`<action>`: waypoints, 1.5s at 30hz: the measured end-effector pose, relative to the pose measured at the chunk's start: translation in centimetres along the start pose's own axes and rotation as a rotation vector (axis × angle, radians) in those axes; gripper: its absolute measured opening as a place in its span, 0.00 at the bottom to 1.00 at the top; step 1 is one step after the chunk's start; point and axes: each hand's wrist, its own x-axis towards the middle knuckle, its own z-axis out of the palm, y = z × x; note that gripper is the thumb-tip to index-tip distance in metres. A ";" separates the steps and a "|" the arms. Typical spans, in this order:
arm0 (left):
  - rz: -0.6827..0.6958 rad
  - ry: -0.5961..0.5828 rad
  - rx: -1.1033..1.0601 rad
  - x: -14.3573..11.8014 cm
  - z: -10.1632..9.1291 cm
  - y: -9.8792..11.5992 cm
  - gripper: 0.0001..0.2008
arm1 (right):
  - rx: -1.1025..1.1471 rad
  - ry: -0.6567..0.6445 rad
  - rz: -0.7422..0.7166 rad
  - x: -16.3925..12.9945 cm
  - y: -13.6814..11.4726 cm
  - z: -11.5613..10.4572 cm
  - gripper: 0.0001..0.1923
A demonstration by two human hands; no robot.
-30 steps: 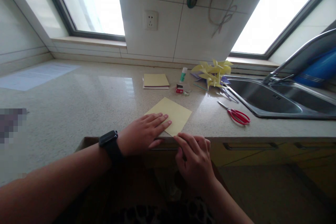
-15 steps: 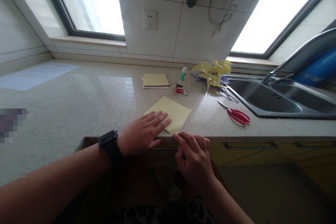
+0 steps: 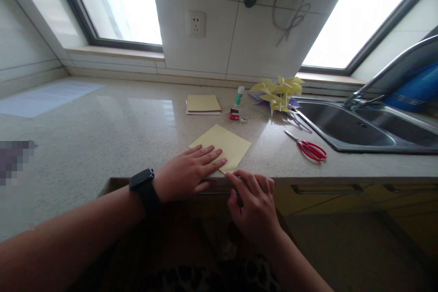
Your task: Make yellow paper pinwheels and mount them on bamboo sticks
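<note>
A pale yellow square of paper [image 3: 227,145] lies flat on the speckled counter [image 3: 112,137] near its front edge, turned like a diamond. My left hand [image 3: 186,173], with a black watch on the wrist, presses flat on the sheet's near-left part, fingers spread. My right hand [image 3: 255,205] is at the counter's front edge, its fingertips touching the sheet's nearest corner. Whether it pinches the corner or only presses it is unclear.
Red-handled scissors [image 3: 310,148] lie to the right. Behind are a stack of yellow paper [image 3: 203,104], a glue stick [image 3: 239,96], small red and clear bits [image 3: 234,115], and yellow paper pinwheels [image 3: 276,93]. A steel sink [image 3: 342,127] with faucet sits at right. White sheet [image 3: 44,98] far left.
Both hands stay on the sheet with only a slight shift. The view has moved a little.
</note>
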 end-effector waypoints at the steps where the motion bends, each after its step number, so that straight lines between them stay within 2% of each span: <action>1: 0.001 0.004 0.001 0.0 0.0 0.0 0.33 | -0.003 -0.001 0.000 0.0 0.0 0.0 0.18; 7: 0.001 0.017 0.004 -0.1 0.2 0.1 0.36 | -0.006 -0.010 -0.006 -0.1 0.1 -0.1 0.18; 14: -0.010 -0.026 0.003 -0.1 -0.2 0.0 0.33 | 0.004 -0.007 -0.001 -0.1 0.0 0.0 0.18; 26: -0.014 -0.017 0.010 -0.1 0.0 0.0 0.34 | -0.039 -0.023 0.009 0.0 0.1 0.2 0.19; 45: -0.018 -0.030 0.006 -0.1 0.1 -0.1 0.34 | 0.005 -0.011 0.019 -0.1 -0.1 0.2 0.15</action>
